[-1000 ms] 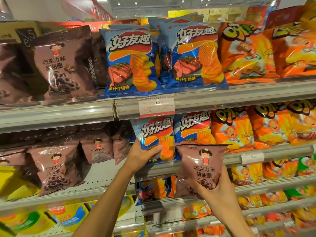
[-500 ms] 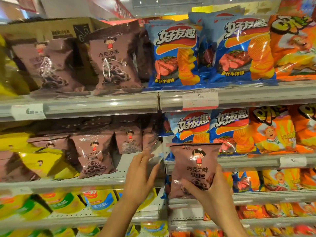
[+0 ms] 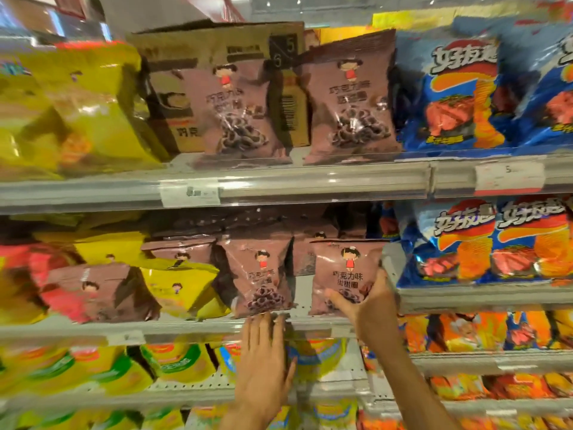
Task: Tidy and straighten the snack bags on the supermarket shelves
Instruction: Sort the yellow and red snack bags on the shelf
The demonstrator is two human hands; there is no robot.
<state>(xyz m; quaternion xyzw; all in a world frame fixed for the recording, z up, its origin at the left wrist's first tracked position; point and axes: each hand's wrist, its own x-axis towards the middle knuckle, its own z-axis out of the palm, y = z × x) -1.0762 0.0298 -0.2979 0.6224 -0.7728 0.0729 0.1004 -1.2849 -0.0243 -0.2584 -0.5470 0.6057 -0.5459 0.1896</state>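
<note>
My right hand (image 3: 370, 308) grips a brown snack bag (image 3: 344, 268) by its lower right corner, thumb across the front and fingers wrapped round the edge, holding it upright on the middle shelf (image 3: 186, 328). My left hand (image 3: 263, 364) is flat and empty, fingers straight and together, fingertips (image 3: 263, 321) touching the shelf's front lip just beneath a second brown bag (image 3: 259, 274) that stands beside the one I hold. Both forearms reach up from the bottom of the view.

The bag in my grip shows a cartoon girl in red and the characters 巧克力味 over 甜甜圈, with dark rings pictured below (partly behind my thumb). Two more bags of the same kind (image 3: 350, 100) stand on the upper shelf (image 3: 310, 181) in front of a cardboard carton (image 3: 217, 41) marked with a 5 and a 6. Blue crisp bags (image 3: 459, 94) reading 好友趣 fill the right side on both levels. Yellow bags (image 3: 86, 110) lie to the left, too blurred to read. A price tag (image 3: 508, 178) on the upper rail shows a 5
</note>
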